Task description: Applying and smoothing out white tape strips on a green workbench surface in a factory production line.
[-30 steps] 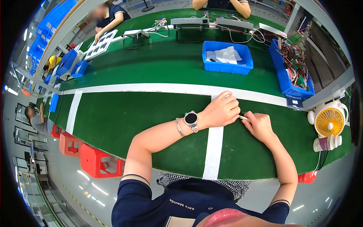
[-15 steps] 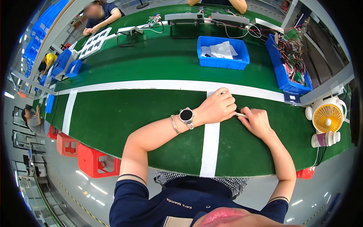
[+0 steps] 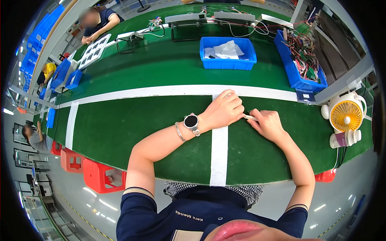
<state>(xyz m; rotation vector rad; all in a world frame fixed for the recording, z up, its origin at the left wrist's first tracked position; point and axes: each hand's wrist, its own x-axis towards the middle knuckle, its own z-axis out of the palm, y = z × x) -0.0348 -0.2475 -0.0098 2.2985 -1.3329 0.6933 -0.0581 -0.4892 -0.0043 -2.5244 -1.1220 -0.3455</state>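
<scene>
Above the green table mat, my two hands meet close together near the white tape crossing. My left hand (image 3: 223, 109) is closed with its fingers curled, back of the hand up; whatever is inside it is hidden. A watch (image 3: 191, 121) and a bangle (image 3: 179, 131) sit on that wrist. My right hand (image 3: 268, 123) pinches a small, thin white stick-like piece (image 3: 251, 117) between thumb and fingers. The piece points toward my left hand's fingertips and seems to reach them. Its exact kind is too small to tell.
Ahead stands a blue bin (image 3: 228, 64) with white sheets or bags inside. To its right, a long blue bin (image 3: 296, 78) is heaped with wires. A yellow-and-white fan (image 3: 346, 115) and a white bottle (image 3: 345, 139) are at far right. A co-worker (image 3: 105, 25) sits at far left.
The whole view has shifted slightly, so the scene and my hands appear a little further left. Both hands keep nearly the same grip and place over the mat.
</scene>
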